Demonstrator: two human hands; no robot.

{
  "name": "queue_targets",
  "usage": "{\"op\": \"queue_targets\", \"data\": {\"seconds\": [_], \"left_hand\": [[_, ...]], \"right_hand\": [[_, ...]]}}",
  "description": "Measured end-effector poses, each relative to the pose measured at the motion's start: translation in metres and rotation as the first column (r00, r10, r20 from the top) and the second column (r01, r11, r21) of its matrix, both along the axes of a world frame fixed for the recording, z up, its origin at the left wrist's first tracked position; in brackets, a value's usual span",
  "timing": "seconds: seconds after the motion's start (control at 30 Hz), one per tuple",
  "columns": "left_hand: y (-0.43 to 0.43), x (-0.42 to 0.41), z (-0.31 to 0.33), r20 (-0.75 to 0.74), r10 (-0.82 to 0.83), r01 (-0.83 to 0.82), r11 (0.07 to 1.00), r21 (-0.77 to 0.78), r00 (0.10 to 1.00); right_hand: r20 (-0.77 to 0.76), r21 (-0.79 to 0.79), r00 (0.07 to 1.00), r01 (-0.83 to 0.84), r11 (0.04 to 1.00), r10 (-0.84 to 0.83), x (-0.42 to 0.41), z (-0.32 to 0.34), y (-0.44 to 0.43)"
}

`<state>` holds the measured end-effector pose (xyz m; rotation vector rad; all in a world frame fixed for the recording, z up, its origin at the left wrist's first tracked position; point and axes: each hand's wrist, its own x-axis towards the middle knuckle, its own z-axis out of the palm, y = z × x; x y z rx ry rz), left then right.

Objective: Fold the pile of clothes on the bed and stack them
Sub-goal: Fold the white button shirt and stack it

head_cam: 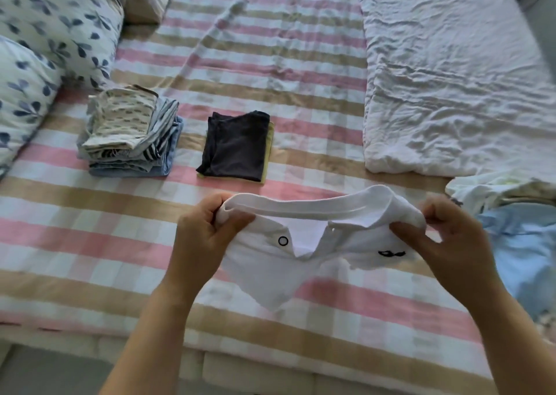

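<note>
White polo shirt (304, 253) held above the bed (90, 220).
Left hand (204, 238) and right hand (448, 241) each pinch a shoulder beside the collar.

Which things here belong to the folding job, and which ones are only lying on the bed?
Job: white polo shirt, gripped by left hand and right hand; tall folded stack; dark folded top; unfolded pile at right.
Lying about: floral pillows; white quilt.

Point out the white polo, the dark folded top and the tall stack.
white polo (264, 271), head view, front below collar
dark folded top (236, 147), head view, its middle
tall stack (120, 117), head view, top garment
</note>
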<state>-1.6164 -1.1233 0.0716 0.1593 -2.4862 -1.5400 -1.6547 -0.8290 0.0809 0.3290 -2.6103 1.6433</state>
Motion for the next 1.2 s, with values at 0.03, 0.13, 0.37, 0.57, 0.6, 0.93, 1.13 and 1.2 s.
{"op": "queue_targets", "data": {"seconds": [0.03,0.13,0.37,0.57,0.6,0.93,1.13,1.2], "left_hand": [[0.000,0.006,0.012,-0.003,-0.031,0.031,1.000,-0.007,1.000],[0.000,0.024,0.045,0.005,-0.115,0.115,0.993,0.014,0.993],[-0.001,0.030,0.054,0.127,-0.266,0.267,0.964,0.010,0.956],[0.013,-0.010,-0.068,0.358,-0.237,0.289,0.952,-0.099,0.903],[0.016,-0.016,-0.094,0.374,-0.230,0.291,0.950,-0.115,0.898],[0.035,-0.048,-0.242,0.453,-0.144,0.293,0.915,-0.277,0.880],[0.009,-0.049,-0.260,0.512,-0.090,0.236,0.944,-0.229,0.854],[0.008,-0.050,-0.265,0.508,-0.100,0.201,0.968,-0.149,0.855]], "right_hand": [[0.015,0.017,1.000,0.027,0.999,-0.027,0.009,0.008,0.002],[0.055,-0.015,0.996,0.069,0.997,-0.068,0.035,0.032,0.006],[0.143,-0.236,0.989,0.080,0.968,-0.046,0.060,0.035,0.021],[0.220,0.063,0.961,0.159,0.985,-0.169,0.028,-0.088,0.015],[0.229,0.103,0.953,0.177,0.979,-0.196,0.023,-0.113,0.015],[0.452,0.270,0.873,0.063,0.961,-0.185,0.010,-0.260,0.013],[0.365,0.500,0.882,0.086,0.862,-0.299,-0.005,-0.277,0.024],[0.359,0.504,0.909,0.003,0.864,-0.213,-0.016,-0.283,0.017]]}}
